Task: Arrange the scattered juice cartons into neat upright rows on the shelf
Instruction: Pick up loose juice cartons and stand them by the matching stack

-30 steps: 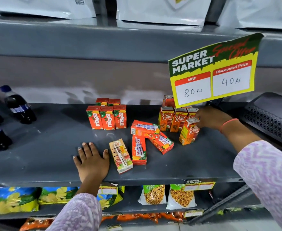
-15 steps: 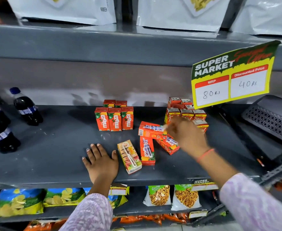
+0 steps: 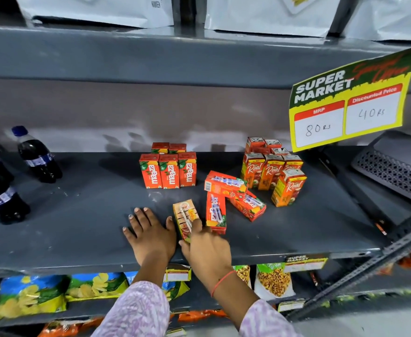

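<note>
On the grey shelf (image 3: 78, 215) stand upright rows of orange Maaza cartons (image 3: 168, 171) and Real cartons (image 3: 272, 170), with one Real carton (image 3: 288, 187) alone in front. Three red cartons lie flat between them: one (image 3: 225, 183) rests across another (image 3: 215, 211), and a third (image 3: 248, 205) is angled to the right. A yellow-orange carton (image 3: 184, 212) lies flat near the front edge. My right hand (image 3: 207, 249) covers its near end, forefinger on top and thumb at its left side. My left hand (image 3: 148, 234) lies flat on the shelf just left of it.
Dark cola bottles (image 3: 37, 156) stand at the shelf's left end. A yellow price sign (image 3: 350, 105) hangs over the right side, above a black perforated tray (image 3: 394, 171). Snack bags (image 3: 29, 295) fill the shelf below, and white bags (image 3: 272, 13) sit on the shelf above.
My right hand left the front Real carton standing upright, swept back across the lying red cartons and came down on the yellow-orange carton. My left hand stayed flat on the shelf.
</note>
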